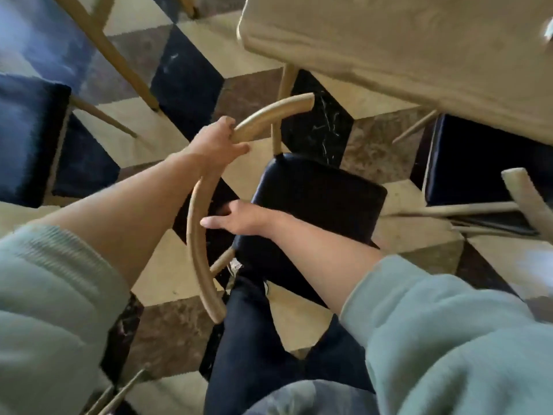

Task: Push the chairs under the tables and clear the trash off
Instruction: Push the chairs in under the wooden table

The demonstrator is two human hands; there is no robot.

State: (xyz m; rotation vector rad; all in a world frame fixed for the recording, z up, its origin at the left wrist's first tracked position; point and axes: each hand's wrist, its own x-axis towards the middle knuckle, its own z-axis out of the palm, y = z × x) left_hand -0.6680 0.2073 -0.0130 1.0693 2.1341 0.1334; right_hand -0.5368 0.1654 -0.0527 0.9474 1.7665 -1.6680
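Sleeves point(449, 339) in pale green fill the bottom of frame, dark trousers point(254, 339) between them. Left hand point(218, 142) is wrapped round the curved backrest rail point(197, 232) near its upper bend, fingers closed on the tube. Right hand point(236, 218) sits at the rear-left edge of the black seat pad point(317, 205), fingers partly curled; can't tell whether it's gripping the pad edge or just resting against it.

Chair is out in the open on the checkered floor point(191, 55), seat front pointing up-right toward the beige table point(389, 49). Table corner overhangs just past the seat's far side, table leg point(287, 82) near the rail's far end. So push direction is away from the body, up and right, along the seat's front-back axis. Both hands are on the near side, left further forward.

Second chair seat point(478, 163) already sits under the table edge at right. Another dark seat point(27, 139) at far left.

No labels, brands or legible text visible. No trash I can identify.
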